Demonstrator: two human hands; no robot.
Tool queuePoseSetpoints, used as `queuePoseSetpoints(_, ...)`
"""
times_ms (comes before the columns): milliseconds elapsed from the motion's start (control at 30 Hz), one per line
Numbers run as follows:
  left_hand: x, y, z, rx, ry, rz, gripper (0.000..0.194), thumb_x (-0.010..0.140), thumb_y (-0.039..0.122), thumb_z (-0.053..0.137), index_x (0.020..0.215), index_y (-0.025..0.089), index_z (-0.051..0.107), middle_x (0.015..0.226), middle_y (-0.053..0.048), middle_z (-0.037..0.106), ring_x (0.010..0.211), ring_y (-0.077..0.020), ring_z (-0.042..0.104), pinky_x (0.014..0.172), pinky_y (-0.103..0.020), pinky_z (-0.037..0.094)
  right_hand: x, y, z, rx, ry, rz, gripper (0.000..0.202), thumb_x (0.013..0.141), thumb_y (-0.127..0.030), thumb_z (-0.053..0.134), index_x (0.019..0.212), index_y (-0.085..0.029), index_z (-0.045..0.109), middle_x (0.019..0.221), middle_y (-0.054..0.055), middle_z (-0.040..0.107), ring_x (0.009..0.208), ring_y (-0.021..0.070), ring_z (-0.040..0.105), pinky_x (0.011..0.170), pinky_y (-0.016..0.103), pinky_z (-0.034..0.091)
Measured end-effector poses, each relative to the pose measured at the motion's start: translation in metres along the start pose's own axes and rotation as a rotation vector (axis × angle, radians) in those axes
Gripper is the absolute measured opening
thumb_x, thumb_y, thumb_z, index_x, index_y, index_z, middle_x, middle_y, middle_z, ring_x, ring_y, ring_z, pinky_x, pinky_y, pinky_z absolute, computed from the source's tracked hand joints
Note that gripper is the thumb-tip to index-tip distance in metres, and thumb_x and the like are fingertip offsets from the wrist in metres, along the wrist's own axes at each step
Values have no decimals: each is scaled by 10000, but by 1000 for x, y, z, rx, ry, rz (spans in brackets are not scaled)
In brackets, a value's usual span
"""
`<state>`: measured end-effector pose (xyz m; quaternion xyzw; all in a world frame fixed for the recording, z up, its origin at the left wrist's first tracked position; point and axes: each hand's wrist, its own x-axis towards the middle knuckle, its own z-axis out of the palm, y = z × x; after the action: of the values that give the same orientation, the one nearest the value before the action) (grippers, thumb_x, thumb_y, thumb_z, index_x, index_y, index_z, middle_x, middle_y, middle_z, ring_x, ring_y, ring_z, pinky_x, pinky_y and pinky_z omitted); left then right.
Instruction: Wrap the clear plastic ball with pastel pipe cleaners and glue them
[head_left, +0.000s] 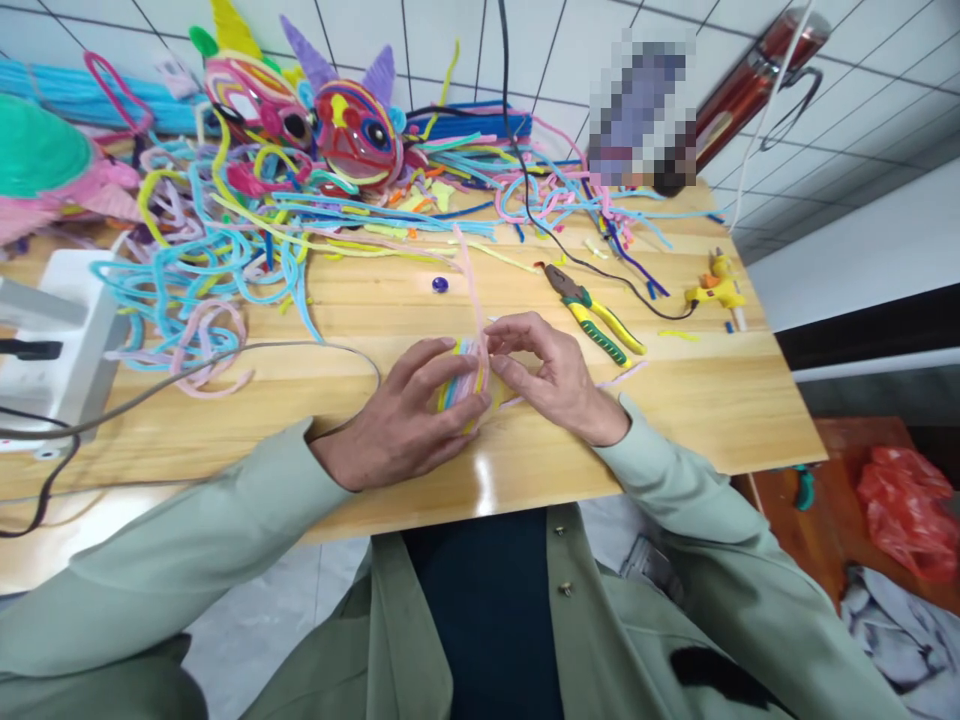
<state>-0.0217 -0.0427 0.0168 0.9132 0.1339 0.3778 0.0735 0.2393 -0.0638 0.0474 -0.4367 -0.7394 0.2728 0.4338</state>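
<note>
My left hand is closed around a small rounded piece wound with striped pipe cleaners in yellow, blue, pink and lilac. From its right side a pink pipe cleaner runs up and away over the table. My right hand is curled at that side, thumb and fingertips against the pink strand; the exact contact is partly hidden. A dark blue bead-like piece lies beyond my hands. Pliers with green and yellow handles rest beyond my right hand.
Loose pipe cleaners spread along the back left, near two colourful horned masks and a green-and-pink piece. A white power strip stands left, with cables across the wooden table. A yellow glue gun and red thermos are at right.
</note>
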Motion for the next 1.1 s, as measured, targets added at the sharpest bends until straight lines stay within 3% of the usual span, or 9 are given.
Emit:
queuePoseSetpoints(100, 1, 1, -2, -1, -19, -14, 551, 1005, 200, 780, 1509, 324, 595, 1542, -147, 589, 1559, -369, 497, 1248, -630, 577, 2, -1, -3, -83, -44, -156, 260, 1132, -379, 667, 1358, -256, 708, 1167, 53, 827, 1038, 194, 808, 950, 363, 660)
queuePoseSetpoints(233, 0, 0, -1, 9, -23, -16, 543, 1034, 226, 754, 1534, 330, 571, 1507, -145, 599, 1553, -361, 500, 1237, -622, 589, 6, -2, -6, -127, -92, -236, 153, 1142, -312, 643, 1255, -241, 720, 1122, 56, 811, 1025, 190, 785, 924, 356, 651)
queuePoseSetpoints(567, 0, -1, 1, 13, -1, 2, 476, 1057, 242, 742, 1504, 270, 581, 1538, -174, 563, 1574, -366, 471, 1251, -622, 582, 5, 3, -5, -61, -88, -109, 267, 1146, -495, 629, 1146, -245, 722, 1088, 50, 803, 954, 189, 756, 888, 372, 648)
queuePoseSetpoints(800, -2, -3, 0, -24, -10, -30, 563, 1027, 252, 782, 1541, 306, 560, 1586, -168, 555, 1546, -368, 499, 1248, -612, 577, 6, 6, 1, 83, -68, -12, 277, 1104, -517, 709, 1100, -245, 760, 1053, 27, 798, 951, 168, 750, 882, 339, 654)
queuePoseSetpoints(967, -2, -6, -1, -57, -21, -83, 810, 988, 321, 854, 1685, 361, 443, 1530, -146, 606, 1486, -378, 558, 1216, -618, 583, 7, 11, 7, 169, -49, 58, 351, 1063, -598, 738, 1063, -250, 786, 1075, 34, 747, 1000, 177, 736, 861, 336, 662)
queuePoseSetpoints(1100, 0, -8, -1, -72, -5, -93, 774, 1019, 409, 823, 1690, 348, 442, 1499, -137, 612, 1448, -365, 588, 1181, -597, 610, 7, 12, 11, 198, -13, 79, 413, 1028, -659, 756, 1041, -248, 801, 1087, 41, 755, 1028, 189, 741, 856, 333, 657)
